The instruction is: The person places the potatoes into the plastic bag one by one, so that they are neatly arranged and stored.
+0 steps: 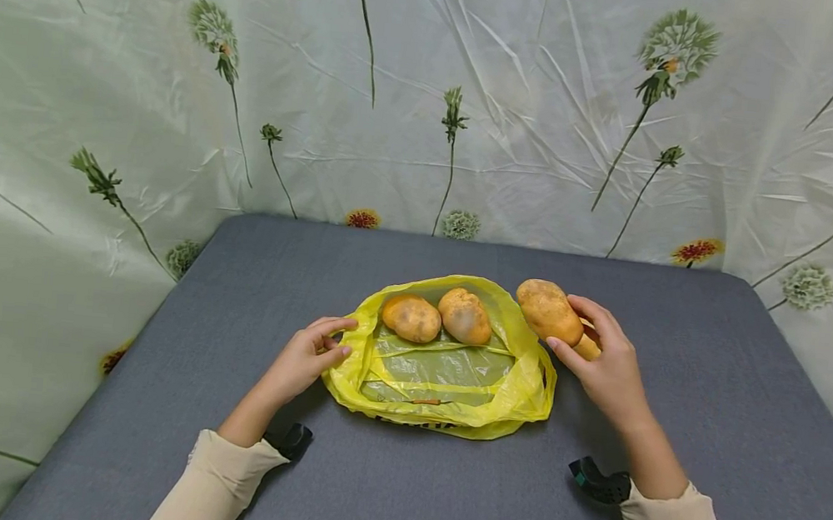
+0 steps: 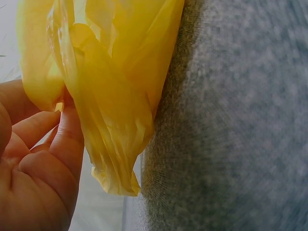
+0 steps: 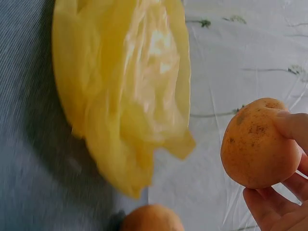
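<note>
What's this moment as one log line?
Left hand: holding yellow plastic bag | Right hand: holding tan oval potato beside bag | Inside bag: two potatoes | Near right hand: another potato

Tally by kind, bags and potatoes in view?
Yellow bag: 1
Potatoes: 4 (2 in the bag, 1 held in the right hand, 1 partly hidden by that hand in the head view)
Total: 5
</note>
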The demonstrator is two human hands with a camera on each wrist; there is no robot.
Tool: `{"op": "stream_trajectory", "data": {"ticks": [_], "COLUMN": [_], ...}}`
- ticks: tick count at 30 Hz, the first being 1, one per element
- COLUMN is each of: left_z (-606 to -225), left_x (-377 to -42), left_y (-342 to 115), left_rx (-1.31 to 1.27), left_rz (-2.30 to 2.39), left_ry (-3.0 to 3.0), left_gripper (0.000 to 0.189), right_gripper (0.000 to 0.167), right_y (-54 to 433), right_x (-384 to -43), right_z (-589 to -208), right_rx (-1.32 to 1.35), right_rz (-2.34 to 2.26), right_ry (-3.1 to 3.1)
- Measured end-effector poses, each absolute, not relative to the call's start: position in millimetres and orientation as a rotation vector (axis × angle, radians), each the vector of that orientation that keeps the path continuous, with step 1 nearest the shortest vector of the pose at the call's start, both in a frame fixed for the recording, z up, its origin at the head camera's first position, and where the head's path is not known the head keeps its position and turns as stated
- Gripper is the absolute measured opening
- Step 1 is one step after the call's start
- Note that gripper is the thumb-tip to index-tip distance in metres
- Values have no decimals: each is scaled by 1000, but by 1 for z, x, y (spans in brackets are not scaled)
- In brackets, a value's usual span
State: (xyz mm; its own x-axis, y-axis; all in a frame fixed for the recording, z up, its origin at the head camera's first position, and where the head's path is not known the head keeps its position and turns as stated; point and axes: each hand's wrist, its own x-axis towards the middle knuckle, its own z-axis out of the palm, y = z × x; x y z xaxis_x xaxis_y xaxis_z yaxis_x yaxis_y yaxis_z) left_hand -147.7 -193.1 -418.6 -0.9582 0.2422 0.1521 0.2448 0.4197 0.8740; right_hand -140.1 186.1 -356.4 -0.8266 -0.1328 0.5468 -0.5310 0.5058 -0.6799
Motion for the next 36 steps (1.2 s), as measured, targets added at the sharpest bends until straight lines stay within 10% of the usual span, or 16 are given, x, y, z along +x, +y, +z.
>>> {"op": "stream_trajectory", "data": {"ticks": [36], "left_z": [-420], "left_x": [-148], "left_y": [-193], "left_rx": [-474], "left_rz": [-1623], "left_ry": [-2637], "left_gripper": [36], "right_gripper": [55], "right_y": [93], "right_x": [-150], "right_z": [-409], "right_rx": [999], "right_rz": [1424], "right_ry": [-2403]}}
